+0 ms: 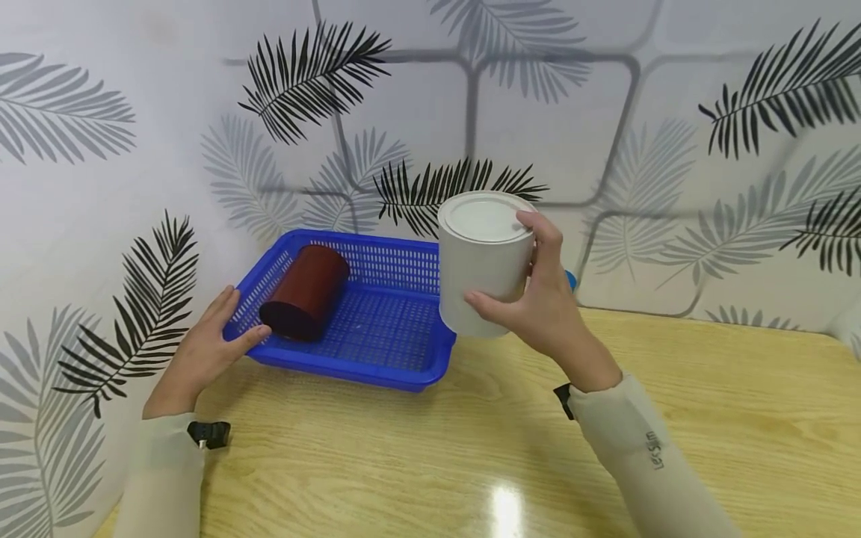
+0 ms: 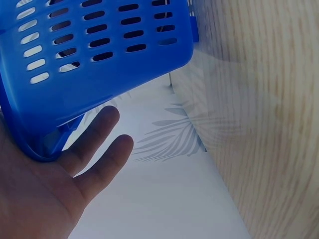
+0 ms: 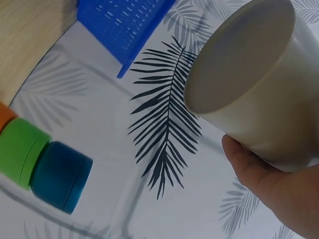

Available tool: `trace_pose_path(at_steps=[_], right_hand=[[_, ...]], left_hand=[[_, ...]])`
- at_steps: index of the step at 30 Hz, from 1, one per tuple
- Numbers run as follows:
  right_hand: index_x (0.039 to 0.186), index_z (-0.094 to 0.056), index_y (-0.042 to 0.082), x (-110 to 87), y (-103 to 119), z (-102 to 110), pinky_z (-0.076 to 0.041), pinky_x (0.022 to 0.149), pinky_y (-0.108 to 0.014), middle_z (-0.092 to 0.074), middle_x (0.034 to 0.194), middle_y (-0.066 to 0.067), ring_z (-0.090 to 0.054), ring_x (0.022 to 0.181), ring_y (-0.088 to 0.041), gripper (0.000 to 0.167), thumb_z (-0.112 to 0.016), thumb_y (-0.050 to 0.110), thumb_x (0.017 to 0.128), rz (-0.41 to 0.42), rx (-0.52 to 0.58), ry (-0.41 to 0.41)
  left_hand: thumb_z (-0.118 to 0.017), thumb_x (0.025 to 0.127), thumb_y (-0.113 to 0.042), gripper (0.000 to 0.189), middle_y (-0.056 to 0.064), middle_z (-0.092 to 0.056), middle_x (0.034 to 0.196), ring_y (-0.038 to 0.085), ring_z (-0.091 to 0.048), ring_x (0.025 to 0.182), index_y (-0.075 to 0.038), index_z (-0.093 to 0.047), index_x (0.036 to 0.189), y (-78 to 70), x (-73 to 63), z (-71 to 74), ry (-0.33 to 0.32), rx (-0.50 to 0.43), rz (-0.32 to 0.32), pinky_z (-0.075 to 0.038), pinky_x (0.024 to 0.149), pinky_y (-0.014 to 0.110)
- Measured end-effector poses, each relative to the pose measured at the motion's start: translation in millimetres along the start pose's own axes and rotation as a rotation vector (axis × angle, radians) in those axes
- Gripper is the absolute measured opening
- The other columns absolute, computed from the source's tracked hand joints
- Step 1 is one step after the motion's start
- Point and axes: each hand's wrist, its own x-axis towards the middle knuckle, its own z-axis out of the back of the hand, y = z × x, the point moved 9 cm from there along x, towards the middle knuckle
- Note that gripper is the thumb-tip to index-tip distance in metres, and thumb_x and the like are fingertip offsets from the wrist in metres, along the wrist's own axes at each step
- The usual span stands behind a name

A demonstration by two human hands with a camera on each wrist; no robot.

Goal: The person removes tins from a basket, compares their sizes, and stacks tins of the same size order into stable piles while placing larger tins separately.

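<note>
A white round can (image 1: 480,261) with a lid on top is gripped by my right hand (image 1: 538,299), thumb on its near side and fingers at the lid's edge. It is held up beside the right end of a blue plastic basket (image 1: 383,379), and its underside (image 3: 244,55) shows in the right wrist view. My left hand (image 1: 208,344) rests at the basket's left front corner. There the left wrist view shows two fairly straight fingers (image 2: 97,132) reaching past the rim. A dark red-brown cylinder (image 1: 309,288) lies on its side in the left part of the basket.
In the right wrist view, orange, green (image 3: 22,152) and blue (image 3: 61,177) rounded pieces stand in a row. A bit of blue shows behind my right hand in the head view. The wooden table (image 1: 377,463) meets a leaf-patterned wall covering (image 1: 417,112) at the back.
</note>
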Motion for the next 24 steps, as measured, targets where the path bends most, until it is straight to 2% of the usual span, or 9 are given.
trace_pose_path(at_steps=[6,13,19,21,24], right_hand=[[0.145,-0.02,0.019,-17.9,1,17,-0.048,0.088,-0.05,-0.038,0.144,-0.021,-0.051,0.119,-0.032,0.105,-0.093,0.008,0.07,0.053,-0.071,-0.018],[0.148,-0.019,0.017,-35.0,-8,34,-0.046,0.088,-0.049,-0.041,0.142,-0.022,-0.051,0.118,-0.032,0.108,-0.092,0.004,0.069,-0.001,-0.091,-0.011],[0.148,-0.018,0.009,-45.3,-9,53,-0.045,0.089,-0.028,-0.045,0.138,-0.022,-0.055,0.112,-0.033,0.108,-0.091,-0.001,0.068,0.009,-0.086,-0.007],[0.146,-0.018,0.006,-48.9,-8,61,-0.044,0.089,-0.024,-0.044,0.138,-0.021,-0.056,0.11,-0.033,0.104,-0.091,0.009,0.072,0.03,-0.086,-0.012],[0.142,-0.019,0.0,-53.9,-7,74,-0.045,0.09,-0.022,-0.041,0.141,-0.016,-0.056,0.11,-0.031,0.099,-0.087,0.035,0.079,0.066,-0.085,-0.034]], left_hand=[[-0.059,0.097,-0.058,0.099,0.018,-0.003,0.168,0.049,-0.008,0.149,-0.004,-0.008,0.162,0.3,0.0,-1.5,0.007,0.004,0.006,-0.017,0.108,0.075],[-0.059,0.097,-0.056,0.097,0.018,-0.003,0.168,0.049,-0.009,0.149,-0.003,-0.009,0.161,1.7,-0.5,-0.4,0.002,0.001,0.004,-0.018,0.108,0.074],[-0.06,0.097,-0.054,0.097,0.017,-0.002,0.168,0.048,-0.007,0.149,-0.005,-0.007,0.162,3.2,0.0,-1.6,0.008,-0.008,0.015,-0.017,0.108,0.074],[-0.06,0.097,-0.055,0.097,0.017,-0.001,0.168,0.048,-0.007,0.15,-0.005,-0.007,0.162,3.4,0.5,-2.4,0.012,-0.011,0.019,-0.017,0.109,0.074],[-0.06,0.097,-0.055,0.097,0.016,-0.001,0.168,0.047,-0.006,0.15,-0.006,-0.006,0.162,3.4,1.0,-2.8,0.013,-0.011,0.023,-0.016,0.109,0.074]])
